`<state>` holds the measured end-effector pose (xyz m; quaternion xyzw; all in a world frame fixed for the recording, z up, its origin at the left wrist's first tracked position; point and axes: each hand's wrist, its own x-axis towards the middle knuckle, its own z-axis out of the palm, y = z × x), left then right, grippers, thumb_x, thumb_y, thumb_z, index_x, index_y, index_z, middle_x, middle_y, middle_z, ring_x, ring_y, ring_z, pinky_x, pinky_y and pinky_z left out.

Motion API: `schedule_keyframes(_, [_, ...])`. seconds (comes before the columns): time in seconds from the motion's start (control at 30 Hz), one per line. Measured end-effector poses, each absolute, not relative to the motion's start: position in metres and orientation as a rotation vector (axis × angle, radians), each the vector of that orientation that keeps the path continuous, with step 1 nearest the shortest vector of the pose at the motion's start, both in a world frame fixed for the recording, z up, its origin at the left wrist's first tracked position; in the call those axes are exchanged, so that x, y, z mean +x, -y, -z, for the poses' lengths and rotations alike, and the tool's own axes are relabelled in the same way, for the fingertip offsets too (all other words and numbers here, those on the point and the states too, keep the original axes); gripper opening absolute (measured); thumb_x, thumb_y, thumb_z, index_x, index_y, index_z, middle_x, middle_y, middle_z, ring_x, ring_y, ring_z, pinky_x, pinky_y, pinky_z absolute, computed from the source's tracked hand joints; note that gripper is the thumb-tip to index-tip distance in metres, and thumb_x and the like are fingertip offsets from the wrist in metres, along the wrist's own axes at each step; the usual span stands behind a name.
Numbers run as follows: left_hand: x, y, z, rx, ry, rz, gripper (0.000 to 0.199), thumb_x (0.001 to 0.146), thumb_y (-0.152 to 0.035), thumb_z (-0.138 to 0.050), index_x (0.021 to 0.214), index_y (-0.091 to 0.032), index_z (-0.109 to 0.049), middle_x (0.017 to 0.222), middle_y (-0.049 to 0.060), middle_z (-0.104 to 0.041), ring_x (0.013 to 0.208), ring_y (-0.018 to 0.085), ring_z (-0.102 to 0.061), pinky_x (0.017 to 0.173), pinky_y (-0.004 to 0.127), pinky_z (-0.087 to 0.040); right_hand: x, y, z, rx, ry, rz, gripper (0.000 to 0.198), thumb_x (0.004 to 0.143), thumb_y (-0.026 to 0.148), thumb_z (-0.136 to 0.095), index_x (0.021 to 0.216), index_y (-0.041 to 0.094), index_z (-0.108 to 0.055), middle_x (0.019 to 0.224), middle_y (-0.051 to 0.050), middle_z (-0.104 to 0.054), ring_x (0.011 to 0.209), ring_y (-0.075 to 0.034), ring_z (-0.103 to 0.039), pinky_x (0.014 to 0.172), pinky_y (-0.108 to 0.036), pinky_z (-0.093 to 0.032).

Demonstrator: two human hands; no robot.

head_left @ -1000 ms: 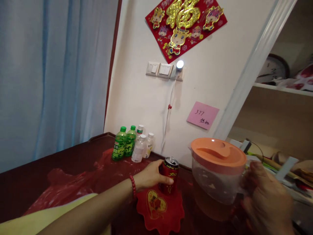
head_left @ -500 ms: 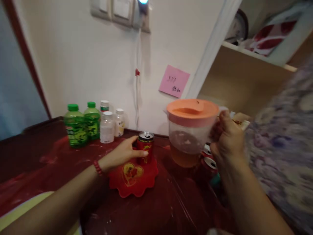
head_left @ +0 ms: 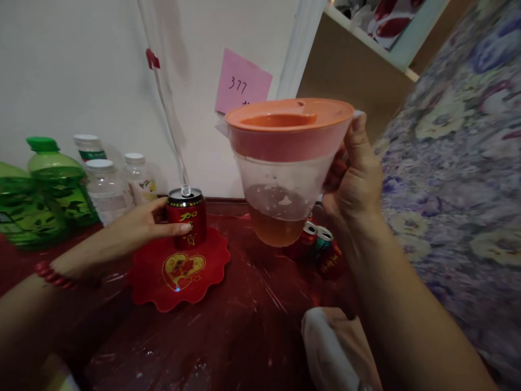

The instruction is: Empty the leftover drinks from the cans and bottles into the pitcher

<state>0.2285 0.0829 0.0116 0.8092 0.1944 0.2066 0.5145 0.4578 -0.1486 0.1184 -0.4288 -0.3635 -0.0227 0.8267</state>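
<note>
Pitcher (head_left: pixel 280 176), above the bench (head_left: pixel 244 326): probably stiff, liquid-heavy; your right grip (head_left: pixel 358 176) closes round its handle (head_left: pixel 357 113), the best hold. Can (head_left: pixel 196 217), on red tray (head_left: pixel 152 290): likely dentable; your left grip (head_left: pixel 148 222) curls round it.

Left of centre in the frame, the left hand (head_left: pixel 132 228) grips an opened red can (head_left: pixel 188 225) above a scalloped red plate (head_left: pixel 157 282), with green-capped bottles (head_left: pixel 63 182) and white-capped ones (head_left: pixel 106 190) along the left edge. Right of centre, the right hand (head_left: pixel 360 176) holds the handle of an orange-lidded pitcher (head_left: pixel 280 174) of amber liquid, its top overlapping a pink note (head_left: pixel 240 79) marked 377 at upper centre.
</note>
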Motion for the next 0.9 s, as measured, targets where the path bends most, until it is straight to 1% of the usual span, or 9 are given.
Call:
schedule_keyframes(0.13, [0.222,-0.089,-0.015,2.010,-0.501,-0.436,0.066,0.080,-0.045,-0.076,0.135,-0.014,-0.057,0.114,0.000,-0.074,0.113,0.026,-0.064,0.104,0.040,-0.045,0.449,0.149,-0.101,-0.893,0.817,0.051,0.061,0.075,0.061,-0.087,0.066,0.020,-0.043,0.060,0.008,-0.031,0.047,-0.007,-0.026,0.039,-0.020,-0.023])
schedule_keyframes(0.2, [0.221,-0.089,-0.016,1.998,-0.487,-0.408,0.064,0.080,-0.042,-0.076,0.135,-0.014,-0.058,0.117,0.001,-0.074,0.114,0.027,-0.064,0.104,0.040,-0.045,0.444,0.148,-0.094,-0.914,0.803,0.072,0.064,0.072,0.064,-0.088,0.065,0.020,-0.043,0.059,0.008,-0.031,0.047,-0.006,-0.027,0.040,-0.019,-0.023])
schedule_keyframes(0.33, [0.219,-0.086,-0.017,1.885,-0.446,-0.393,0.065,0.072,-0.036,-0.084,0.132,-0.021,-0.064,0.119,0.004,-0.075,0.113,0.030,-0.067,0.101,0.039,-0.051,0.440,0.148,-0.080,-0.953,0.763,0.093,0.065,0.073,0.066,-0.087,0.064,0.019,-0.045,0.057,0.007,-0.035,0.048,-0.007,-0.031,0.043,-0.018,-0.027])
schedule_keyframes(0.4, [0.219,-0.083,-0.018,1.794,-0.441,-0.410,0.068,0.065,-0.034,-0.089,0.128,-0.022,-0.067,0.116,0.007,-0.075,0.111,0.034,-0.068,0.099,0.043,-0.053,0.440,0.149,-0.076,-0.962,0.738,0.085,0.065,0.073,0.067,-0.087,0.063,0.018,-0.044,0.056,0.006,-0.035,0.048,-0.007,-0.031,0.044,-0.018,-0.027])
schedule_keyframes(0.5, [0.218,-0.078,-0.019,1.723,-0.434,-0.402,0.066,0.060,-0.032,-0.092,0.122,-0.022,-0.070,0.116,0.009,-0.075,0.113,0.037,-0.066,0.101,0.050,-0.051,0.441,0.148,-0.073,-0.985,0.708,0.080,0.066,0.070,0.068,-0.088,0.063,0.018,-0.044,0.058,0.005,-0.037,0.048,-0.007,-0.031,0.044,-0.019,-0.026])
schedule_keyframes(0.6, [0.218,-0.076,-0.017,1.725,-0.371,-0.352,0.063,0.063,-0.033,-0.090,0.120,-0.021,-0.069,0.117,0.010,-0.074,0.116,0.038,-0.065,0.105,0.053,-0.048,0.442,0.144,-0.074,-1.005,0.702,0.079,0.066,0.068,0.067,-0.089,0.061,0.018,-0.045,0.060,0.003,-0.042,0.049,-0.009,-0.035,0.043,-0.020,-0.026])
schedule_keyframes(0.67, [0.218,-0.077,-0.013,1.739,-0.312,-0.339,0.062,0.067,-0.034,-0.088,0.123,-0.020,-0.066,0.120,0.010,-0.073,0.117,0.036,-0.064,0.107,0.053,-0.046,0.443,0.141,-0.075,-1.010,0.718,0.077,0.066,0.068,0.067,-0.090,0.061,0.017,-0.046,0.061,0.002,-0.041,0.050,-0.009,-0.034,0.043,-0.020,-0.025])
schedule_keyframes(0.77, [0.217,-0.080,-0.009,1.779,-0.269,-0.334,0.070,0.069,-0.031,-0.088,0.132,-0.019,-0.061,0.127,0.011,-0.070,0.119,0.033,-0.063,0.110,0.052,-0.043,0.443,0.139,-0.074,-1.016,0.748,0.081,0.065,0.069,0.067,-0.090,0.063,0.017,-0.050,0.059,0.004,-0.038,0.050,-0.009,-0.031,0.044,-0.021,-0.024])
schedule_keyframes(0.9, [0.217,-0.082,-0.006,1.797,-0.243,-0.287,0.075,0.068,-0.029,-0.089,0.136,-0.019,-0.057,0.134,0.011,-0.067,0.121,0.031,-0.062,0.109,0.049,-0.044,0.442,0.140,-0.063,-1.024,0.729,0.089,0.063,0.071,0.065,-0.091,0.065,0.017,-0.052,0.059,0.003,-0.039,0.051,-0.009,-0.033,0.045,-0.021,-0.026])
